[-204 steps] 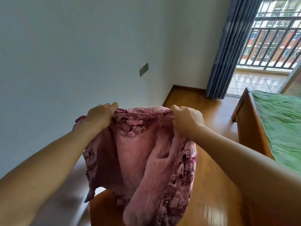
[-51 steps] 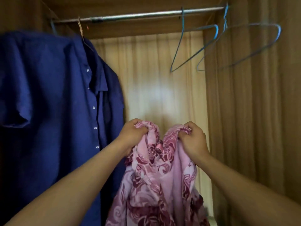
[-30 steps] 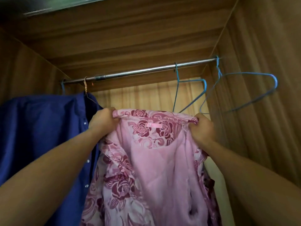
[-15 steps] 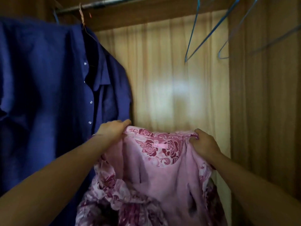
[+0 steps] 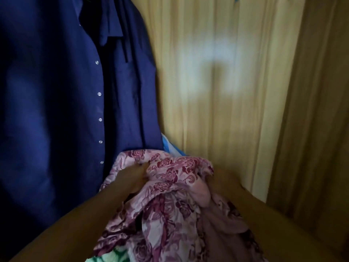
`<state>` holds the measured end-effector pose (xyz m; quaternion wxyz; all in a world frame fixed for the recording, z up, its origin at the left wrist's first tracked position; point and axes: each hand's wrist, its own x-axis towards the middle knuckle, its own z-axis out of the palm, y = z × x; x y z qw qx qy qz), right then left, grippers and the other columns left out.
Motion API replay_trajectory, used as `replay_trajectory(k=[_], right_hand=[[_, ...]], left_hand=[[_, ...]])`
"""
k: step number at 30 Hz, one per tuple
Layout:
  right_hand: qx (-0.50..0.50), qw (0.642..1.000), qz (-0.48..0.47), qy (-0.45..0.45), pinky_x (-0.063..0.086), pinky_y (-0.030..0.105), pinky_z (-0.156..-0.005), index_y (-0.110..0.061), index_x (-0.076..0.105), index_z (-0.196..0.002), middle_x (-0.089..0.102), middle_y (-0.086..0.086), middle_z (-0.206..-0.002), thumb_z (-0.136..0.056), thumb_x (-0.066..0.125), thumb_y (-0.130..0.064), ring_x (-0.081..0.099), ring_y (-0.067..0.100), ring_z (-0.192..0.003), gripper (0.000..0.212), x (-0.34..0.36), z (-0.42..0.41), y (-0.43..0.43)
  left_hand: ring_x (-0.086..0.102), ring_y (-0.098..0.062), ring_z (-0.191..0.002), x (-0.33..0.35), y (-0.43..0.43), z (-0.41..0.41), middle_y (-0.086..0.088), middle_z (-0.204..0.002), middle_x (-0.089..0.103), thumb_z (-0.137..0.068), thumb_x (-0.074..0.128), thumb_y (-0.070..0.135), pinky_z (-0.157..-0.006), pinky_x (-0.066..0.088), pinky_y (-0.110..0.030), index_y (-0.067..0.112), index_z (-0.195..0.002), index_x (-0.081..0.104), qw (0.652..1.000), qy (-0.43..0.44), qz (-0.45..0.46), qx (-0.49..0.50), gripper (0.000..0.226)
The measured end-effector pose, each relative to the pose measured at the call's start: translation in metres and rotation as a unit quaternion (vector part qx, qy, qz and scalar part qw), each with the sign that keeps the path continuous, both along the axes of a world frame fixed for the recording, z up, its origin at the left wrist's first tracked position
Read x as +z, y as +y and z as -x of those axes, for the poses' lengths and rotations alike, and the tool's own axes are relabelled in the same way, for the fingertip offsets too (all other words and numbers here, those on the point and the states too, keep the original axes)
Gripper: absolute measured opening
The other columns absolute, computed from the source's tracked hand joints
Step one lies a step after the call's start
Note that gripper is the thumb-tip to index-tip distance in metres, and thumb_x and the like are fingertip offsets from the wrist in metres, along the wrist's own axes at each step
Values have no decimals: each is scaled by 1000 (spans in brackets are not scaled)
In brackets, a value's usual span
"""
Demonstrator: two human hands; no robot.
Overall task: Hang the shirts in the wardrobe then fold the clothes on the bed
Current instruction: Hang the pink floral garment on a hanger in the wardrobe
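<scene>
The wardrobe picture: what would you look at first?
A big dark blue shirt hangs down the whole left side. Low in the middle, the left hand and right hand grip a bunched pink rose shirt. Behind them, a pale patch of light glows on the wooden back wall.

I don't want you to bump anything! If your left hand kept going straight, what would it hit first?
The pink flowery shirt: the left hand grips it, bunched right in front of it. Past that probably comes the wooden back of the wardrobe, though depth is hard to judge.
</scene>
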<state>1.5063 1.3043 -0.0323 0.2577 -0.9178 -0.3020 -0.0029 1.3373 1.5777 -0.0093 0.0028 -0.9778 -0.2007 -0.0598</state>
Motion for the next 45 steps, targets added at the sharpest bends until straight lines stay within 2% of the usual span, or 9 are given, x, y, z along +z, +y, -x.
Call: replay_trajectory(k=[7, 13, 18, 22, 28, 32, 36, 40, 45], right_hand=[[-21, 995, 93, -18, 50, 36, -98, -14, 61, -131, 61, 15, -136, -74, 51, -71, 61, 31, -118, 81, 102, 21, -15], [-1, 990, 51, -131, 40, 35, -105, -10, 43, -149, 44, 9, -155, -92, 45, -73, 47, 28, -136, 85, 238, 59, -38], [-55, 973, -24, -224, 49, 36, -85, -12, 64, -114, 65, 5, -116, -90, 41, -78, 61, 25, -105, 74, 330, 99, -68], [-108, 955, -105, -254, 41, 31, -58, -14, 47, -72, 56, 3, -73, -92, 41, -75, 58, 21, -68, 64, 375, 128, -92], [-64, 871, -471, -126, 60, 36, -51, -12, 46, -110, 57, 0, -97, -86, 62, -67, 72, 31, -77, 62, 404, 163, -113], [7, 781, -618, -91, 61, 37, -54, -25, 41, -122, 53, -3, -96, -94, 61, -53, 72, 33, -78, 45, 430, 180, -112], [-8, 748, -638, -179, 61, 39, -64, -24, 51, -117, 59, 10, -89, -103, 44, -46, 67, 28, -66, 26, 454, 187, -113], [-46, 746, -611, -261, 55, 51, -96, -41, 28, -152, 65, 14, -127, -106, 36, -43, 67, 37, -108, 47, 468, 186, -117], [1, 735, -634, -243, 57, 29, -53, -43, 31, -152, 52, 13, -78, -109, 35, -33, 53, 25, -62, 45, 483, 189, -119]], left_hand=[[60, -20, -116, 78, -19, 9, 0, -131, 63, -90, 65, 48, -100, 45, -28, 21, -137, 56, 994, -42, 90, -41, 55], [60, -15, -110, 197, -60, 14, 2, -121, 64, -93, 65, 44, -98, 46, -26, 23, -140, 53, 975, -144, 115, -124, 53], [59, -13, -113, 298, -96, 37, 7, -121, 64, -93, 60, 53, -95, 45, -26, 30, -140, 51, 958, -195, 88, -191, 53], [64, -12, -102, 352, -121, 59, 7, -123, 63, -95, 60, 50, -91, 48, -26, 29, -139, 52, 938, -248, 66, -233, 50], [67, -7, -90, 380, -135, 72, 9, -117, 64, -97, 58, 47, -71, 46, -19, 27, -142, 49, 929, -254, 47, -264, 51], [59, -10, -106, 384, -134, 79, 9, -123, 60, -94, 59, 52, -86, 43, -22, 35, -148, 40, 926, -266, 34, -266, 59], [59, -11, -111, 387, -127, 85, 10, -123, 57, -93, 59, 54, -90, 45, -24, 41, -149, 35, 917, -288, 40, -273, 62], [58, -12, -112, 386, -116, 93, 11, -124, 56, -93, 59, 55, -92, 46, -24, 41, -149, 34, 916, -292, 42, -273, 63], [59, -12, -111, 381, -109, 103, 12, -124, 54, -94, 59, 53, -95, 48, -26, 44, -151, 30, 911, -300, 51, -279, 64]])
